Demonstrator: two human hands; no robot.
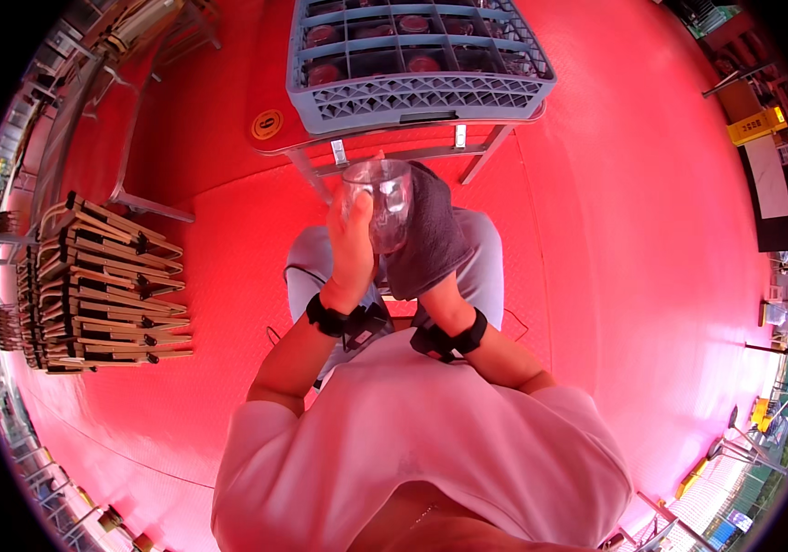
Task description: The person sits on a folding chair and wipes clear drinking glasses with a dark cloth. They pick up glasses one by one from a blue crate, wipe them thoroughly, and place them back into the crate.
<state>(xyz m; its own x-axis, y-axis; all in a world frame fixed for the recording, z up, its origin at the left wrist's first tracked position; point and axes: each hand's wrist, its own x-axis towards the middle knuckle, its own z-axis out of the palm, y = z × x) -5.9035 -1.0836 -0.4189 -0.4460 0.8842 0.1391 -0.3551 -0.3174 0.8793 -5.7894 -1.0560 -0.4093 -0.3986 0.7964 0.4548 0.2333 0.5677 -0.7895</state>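
In my left hand (352,241) is a clear drinking glass (394,214), held up over my lap with the thumb across its side. A dark grey cloth (432,241) covers most of my right hand (442,297) and lies against the right side of the glass; the fingers under the cloth are hidden. Beyond my hands stands a blue-grey plastic glass rack (428,107) with square compartments, several of them holding glasses.
The rack stands on a low red table (277,143) with metal legs. At the left are stacked folding frames (118,297) beside another red table (101,138). A yellow box (756,126) and a dark-topped stand (780,238) are at the far right.
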